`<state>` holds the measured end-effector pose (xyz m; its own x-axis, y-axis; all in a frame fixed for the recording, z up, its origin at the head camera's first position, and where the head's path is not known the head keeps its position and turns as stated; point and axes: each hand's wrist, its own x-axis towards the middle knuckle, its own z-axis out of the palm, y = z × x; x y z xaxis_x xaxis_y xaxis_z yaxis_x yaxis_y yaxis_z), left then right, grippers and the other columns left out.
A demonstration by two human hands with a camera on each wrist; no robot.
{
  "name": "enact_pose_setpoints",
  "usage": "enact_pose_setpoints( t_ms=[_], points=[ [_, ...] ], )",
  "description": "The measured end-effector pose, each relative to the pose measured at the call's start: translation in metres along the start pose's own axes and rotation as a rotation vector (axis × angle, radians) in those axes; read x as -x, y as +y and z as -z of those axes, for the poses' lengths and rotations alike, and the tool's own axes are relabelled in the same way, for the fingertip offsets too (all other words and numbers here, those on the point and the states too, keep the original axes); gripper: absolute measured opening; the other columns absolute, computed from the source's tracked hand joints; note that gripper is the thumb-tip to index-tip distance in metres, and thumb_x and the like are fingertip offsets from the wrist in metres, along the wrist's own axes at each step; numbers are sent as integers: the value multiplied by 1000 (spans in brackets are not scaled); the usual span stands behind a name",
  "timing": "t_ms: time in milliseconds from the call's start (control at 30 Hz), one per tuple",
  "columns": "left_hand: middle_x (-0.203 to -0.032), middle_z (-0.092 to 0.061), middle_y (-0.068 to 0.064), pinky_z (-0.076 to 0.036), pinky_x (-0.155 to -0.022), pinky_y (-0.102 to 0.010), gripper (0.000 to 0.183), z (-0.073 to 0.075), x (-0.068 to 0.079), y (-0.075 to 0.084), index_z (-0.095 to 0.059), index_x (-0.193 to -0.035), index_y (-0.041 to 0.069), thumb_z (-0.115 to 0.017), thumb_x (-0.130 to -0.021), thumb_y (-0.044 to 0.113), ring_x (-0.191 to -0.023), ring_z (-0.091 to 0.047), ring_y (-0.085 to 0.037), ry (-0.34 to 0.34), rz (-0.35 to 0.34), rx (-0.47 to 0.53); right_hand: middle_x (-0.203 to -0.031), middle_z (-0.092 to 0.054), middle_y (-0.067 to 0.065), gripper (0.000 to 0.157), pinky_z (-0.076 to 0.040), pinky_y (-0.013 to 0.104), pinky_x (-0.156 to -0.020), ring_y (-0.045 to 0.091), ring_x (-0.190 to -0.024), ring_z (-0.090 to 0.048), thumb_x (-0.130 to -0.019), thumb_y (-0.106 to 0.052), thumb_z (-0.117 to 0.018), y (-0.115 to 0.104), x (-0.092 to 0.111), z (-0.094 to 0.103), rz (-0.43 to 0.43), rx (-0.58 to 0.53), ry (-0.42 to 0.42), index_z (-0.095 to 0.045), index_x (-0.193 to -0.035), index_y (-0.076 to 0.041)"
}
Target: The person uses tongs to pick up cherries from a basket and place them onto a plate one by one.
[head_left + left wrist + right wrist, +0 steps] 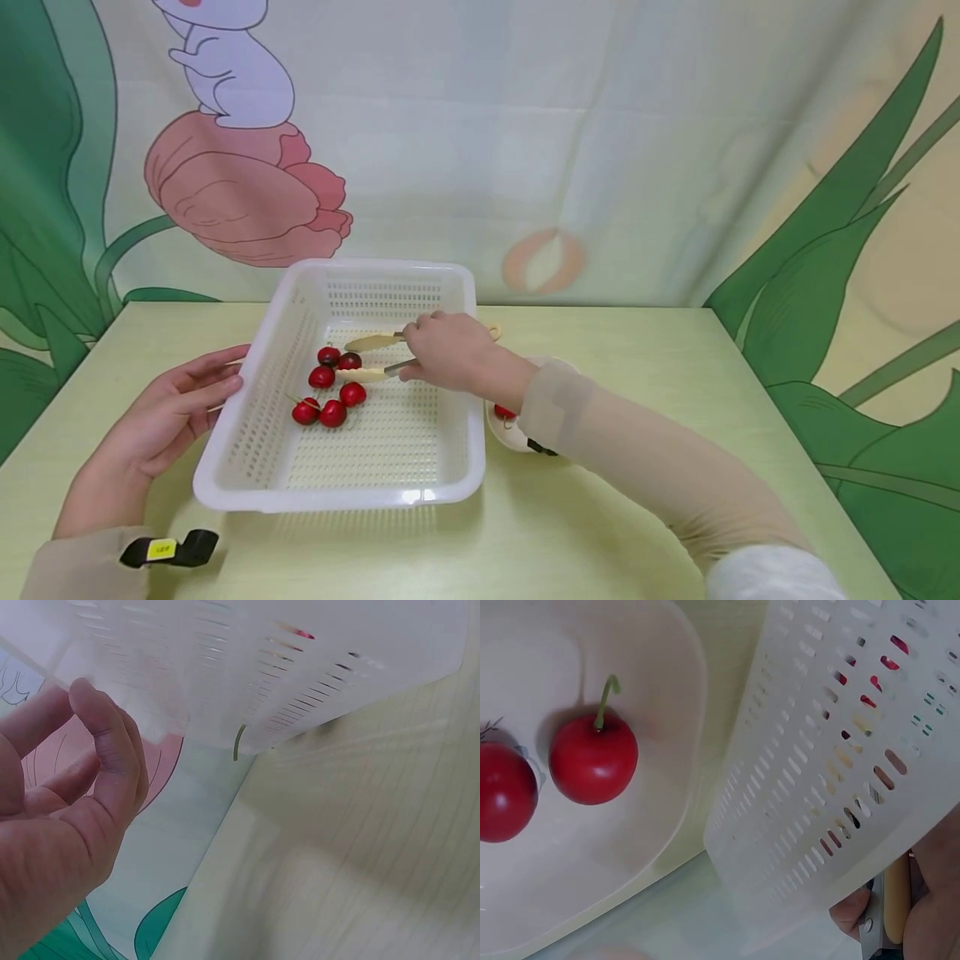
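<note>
A white perforated basket (337, 497) stands mid-table and holds several red cherries (332, 412). My right hand (442, 350) reaches in over its right wall and grips cream-tipped tongs (372, 342). Their tips are spread, and the lower tip lies beside a dark cherry (348, 361). My left hand (176, 408) rests with relaxed fingers against the basket's left wall (300, 675). Right of the basket, a cream bowl (501, 433) holds a cherry (504, 411) and is partly hidden by my forearm. The right wrist view shows two cherries (592, 757) in that bowl (667, 675) and the tongs' handle (896, 900).
The table is pale green, and a cartoon curtain hangs along its far edge. A black strap with a yellow tag (168, 548) sits on my left wrist. Bare tabletop lies in front of the basket and to the far right.
</note>
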<state>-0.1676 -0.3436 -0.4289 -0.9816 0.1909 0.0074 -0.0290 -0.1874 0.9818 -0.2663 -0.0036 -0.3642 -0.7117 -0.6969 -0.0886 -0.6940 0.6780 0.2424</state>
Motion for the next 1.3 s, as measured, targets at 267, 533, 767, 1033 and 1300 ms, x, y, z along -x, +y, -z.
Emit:
enact_pose_setpoints(
  t_ms=[267,533,767,1033,1300],
  points=[
    [-124,-70,5,-59,-87,-32,38,0,0,-1,-64,-133,25,-54,-106,2,-104,-73,-17,7,2,-3,-110,-68,-2,51,-57,32,-69,14,-97,-64,-99,-59,-59,-3,-1,-2,4,-19,-2,-66,-119,-12],
    [-124,-70,5,-59,-85,-32,38,1,0,0,-63,-134,25,-53,-106,1,-103,-73,-17,3,3,12,-106,-67,-2,47,-57,32,-65,15,-92,-64,-100,-57,-60,-6,-1,-1,-4,-55,6,-65,-112,-12],
    [-123,-71,4,-60,-84,-32,38,2,0,-1,-63,-134,24,-52,-106,0,-102,-73,-18,-1,1,17,-95,-64,-2,46,-54,31,-61,14,-79,-60,-99,-58,-60,-10,-5,-2,-6,-93,-18,-64,-107,-13],
    [-123,-70,3,-60,-84,-32,38,1,0,-1,-62,-135,23,-52,-106,0,-103,-73,-18,-11,-4,12,-88,-63,-2,45,-52,30,-57,14,-74,-60,-100,-58,-57,-11,-8,-6,-11,-136,-29,-63,-104,-14],
    [-124,-70,4,-59,-85,-32,39,1,0,0,-63,-134,25,-52,-106,0,-104,-73,-17,-5,-6,3,-92,-63,-3,43,-54,32,-59,14,-76,-61,-102,-57,-56,-9,-10,-11,-20,-126,-19,-60,-106,-14]
  ],
)
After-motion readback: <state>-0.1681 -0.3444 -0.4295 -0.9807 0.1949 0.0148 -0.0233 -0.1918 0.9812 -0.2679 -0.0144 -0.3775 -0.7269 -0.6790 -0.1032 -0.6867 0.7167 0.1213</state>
